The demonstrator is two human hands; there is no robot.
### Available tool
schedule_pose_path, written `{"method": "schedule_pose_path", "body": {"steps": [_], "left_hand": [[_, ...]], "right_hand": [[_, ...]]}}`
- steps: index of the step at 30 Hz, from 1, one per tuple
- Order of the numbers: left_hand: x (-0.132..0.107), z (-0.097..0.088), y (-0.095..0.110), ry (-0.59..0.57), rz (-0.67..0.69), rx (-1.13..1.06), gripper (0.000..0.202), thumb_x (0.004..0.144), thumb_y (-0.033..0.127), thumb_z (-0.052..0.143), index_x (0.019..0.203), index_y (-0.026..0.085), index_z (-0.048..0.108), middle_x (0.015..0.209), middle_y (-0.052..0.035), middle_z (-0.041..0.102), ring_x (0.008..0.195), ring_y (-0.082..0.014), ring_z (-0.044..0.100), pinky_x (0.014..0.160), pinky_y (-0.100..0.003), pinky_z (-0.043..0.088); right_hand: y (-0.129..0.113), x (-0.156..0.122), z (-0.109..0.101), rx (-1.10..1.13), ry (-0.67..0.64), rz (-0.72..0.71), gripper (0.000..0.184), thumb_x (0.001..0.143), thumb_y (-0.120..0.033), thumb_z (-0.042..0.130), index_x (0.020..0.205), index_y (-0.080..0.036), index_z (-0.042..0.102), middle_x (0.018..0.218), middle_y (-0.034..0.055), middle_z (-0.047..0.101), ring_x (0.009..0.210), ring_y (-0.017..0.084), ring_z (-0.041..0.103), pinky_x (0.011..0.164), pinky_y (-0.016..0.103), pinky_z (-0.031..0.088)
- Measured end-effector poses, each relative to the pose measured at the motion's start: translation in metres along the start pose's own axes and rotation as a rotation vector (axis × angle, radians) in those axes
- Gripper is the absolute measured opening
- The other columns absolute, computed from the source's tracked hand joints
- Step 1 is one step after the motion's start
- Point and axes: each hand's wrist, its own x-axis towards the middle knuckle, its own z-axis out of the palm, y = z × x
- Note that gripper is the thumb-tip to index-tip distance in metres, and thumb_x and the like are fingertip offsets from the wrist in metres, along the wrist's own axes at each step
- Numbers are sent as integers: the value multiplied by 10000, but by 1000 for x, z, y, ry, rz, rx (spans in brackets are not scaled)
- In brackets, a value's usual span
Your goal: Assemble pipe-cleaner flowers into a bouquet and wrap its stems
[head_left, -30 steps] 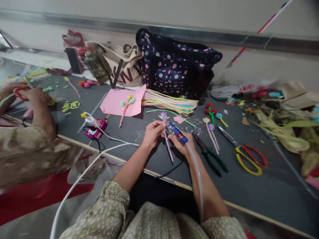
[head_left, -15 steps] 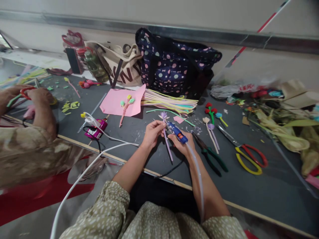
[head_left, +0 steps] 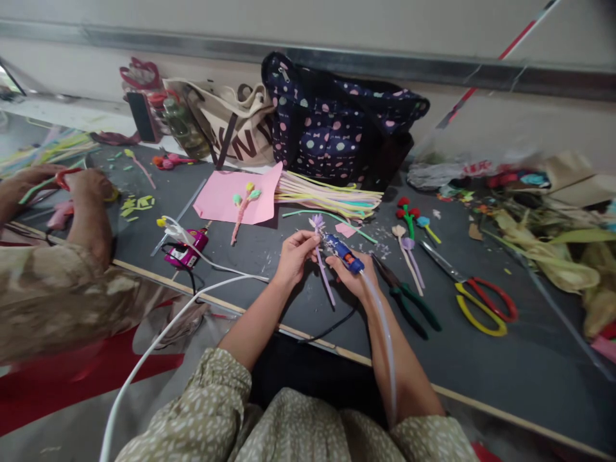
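My left hand [head_left: 299, 255] pinches a small purple flower [head_left: 317, 222] by its stem, close under the petals. The thin purple stem hangs down toward the table's front. In my right hand [head_left: 350, 277] is a blue glue gun [head_left: 344, 251], its nozzle end pointing up and left near the flower. A long clear glue stick [head_left: 384, 327] runs out of the gun's back along my right forearm. Whether the nozzle touches the flower, I cannot tell. Green-handled pliers [head_left: 408, 300] lie just right of my right hand.
Large scissors [head_left: 481, 298] lie at the right. Behind my hands are a pink sheet [head_left: 206, 194], a bundle of fuzzy sticks [head_left: 332, 196] and a dark patterned bag [head_left: 332, 128]. A purple power box [head_left: 187, 249] with white cables stands left. Another person's hands [head_left: 86, 189] work with scissors farther left.
The purple flower has turned slightly in my left hand. My right hand and the glue gun have shifted only a little. The other person's hands moved slightly at the left.
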Motion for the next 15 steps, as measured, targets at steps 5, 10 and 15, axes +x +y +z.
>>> {"method": "schedule_pose_path", "body": {"steps": [5, 10, 15], "left_hand": [[1, -1, 2, 53, 18, -27, 244, 664, 328, 806, 788, 146, 702, 601, 33, 580, 449, -40, 481, 409, -160, 404], [3, -2, 2, 137, 33, -55, 236, 658, 334, 804, 789, 162, 710, 602, 35, 588, 447, -33, 460, 399, -156, 351], [4, -1, 3, 182, -2, -70, 245, 648, 350, 800, 778, 165, 705, 578, 41, 565, 456, -32, 443, 418, -162, 312]], "right_hand": [[11, 5, -9, 44, 65, 42, 375, 781, -541, 658, 619, -215, 567, 504, -15, 557, 496, 160, 537, 486, 269, 400], [24, 12, -17, 94, 268, 122, 343, 767, -531, 672, 688, -201, 628, 573, 1, 595, 562, 177, 557, 563, 309, 456], [21, 18, -14, 21, 307, 130, 229, 745, -423, 680, 763, -197, 646, 707, 23, 666, 677, 202, 609, 685, 342, 485]]}}
